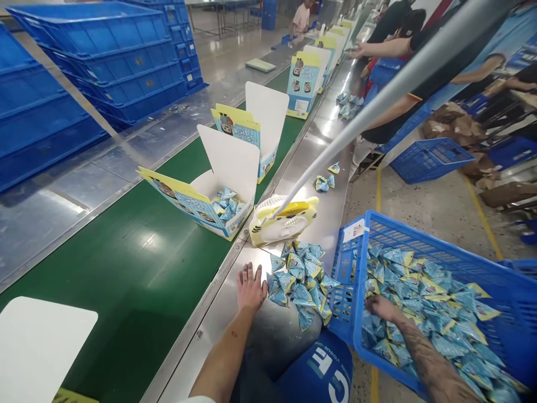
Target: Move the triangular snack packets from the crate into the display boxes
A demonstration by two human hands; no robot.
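My left hand (pixel 250 288) lies flat on the steel table edge (pixel 222 313), fingers spread and holding nothing. Just right of it is a loose heap of small blue-and-yellow pyramid-shaped packets (pixel 300 280). My right hand (pixel 384 309) reaches into a blue plastic basket (pixel 419 238) filled with the same kind of packets (pixel 432 296). Its fingers dip down among them and are mostly hidden, so I cannot tell whether they grip one. Beyond the heap stands a yellow-and-white cat-faced fan (pixel 285 221). An open display box (pixel 184 201) with packets inside rests on the green conveyor belt (pixel 138 280).
More open boxes (pixel 302 84) line the belt further off. Blue crates (pixel 113 56) are stacked beyond it at left. A grey pole (pixel 361 123) slants across the upper right. Co-workers (pixel 390 112) stand along the table. Several packets (pixel 325 182) lie past the fan.
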